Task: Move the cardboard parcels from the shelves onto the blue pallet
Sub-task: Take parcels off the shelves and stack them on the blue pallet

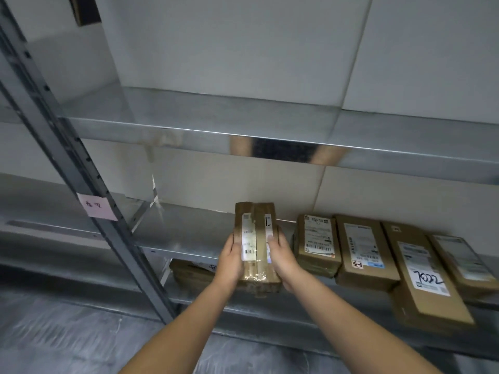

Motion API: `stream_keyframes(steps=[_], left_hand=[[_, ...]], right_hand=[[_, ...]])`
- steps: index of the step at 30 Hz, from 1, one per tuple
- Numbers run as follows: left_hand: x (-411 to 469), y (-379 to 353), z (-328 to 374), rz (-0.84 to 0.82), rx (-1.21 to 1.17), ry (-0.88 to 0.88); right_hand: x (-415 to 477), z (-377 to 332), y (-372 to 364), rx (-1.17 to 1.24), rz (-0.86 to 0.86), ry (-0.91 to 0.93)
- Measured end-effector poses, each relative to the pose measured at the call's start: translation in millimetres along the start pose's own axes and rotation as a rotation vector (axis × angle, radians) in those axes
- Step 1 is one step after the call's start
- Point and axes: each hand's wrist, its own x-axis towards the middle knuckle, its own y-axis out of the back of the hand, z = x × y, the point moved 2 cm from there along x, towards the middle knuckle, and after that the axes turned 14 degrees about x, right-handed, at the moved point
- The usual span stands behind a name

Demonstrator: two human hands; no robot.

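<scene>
Both hands are on one taped parcel (258, 217). The left hand (231, 261) clasps its left long side with the thumb over the top label. The right hand (282, 259) clasps the right long side, thumb on top likewise. It is a firm two-sided hold, with the other fingers out of sight beneath.

The parcel's long axis runs straight away from the person. The hands sit on the near half, level with each other, and the far end points at the wall. The near end overhangs the front lip of the middle shelf (183, 230). Cannot tell whether the far end rests on the metal.

Just right, four more parcels (363, 249) lie flat in a row on the same shelf, the nearest close beside the right hand. A lower parcel (189, 273) sits on the shelf beneath, to the left. There is a pink note (97, 207) on the upright.

The blue pallet is not in view. The likely next move is a straight pull back along the long axis, keeping clear of the neighbouring row, then a turn away.
</scene>
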Motion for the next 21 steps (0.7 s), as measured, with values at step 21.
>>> stream_keyframes(steps=[21], left_hand=[[-293,-183,93,-0.314,-0.024,-0.285]], right_hand=[[-281,-35,255,0.165,0.269,0.258]])
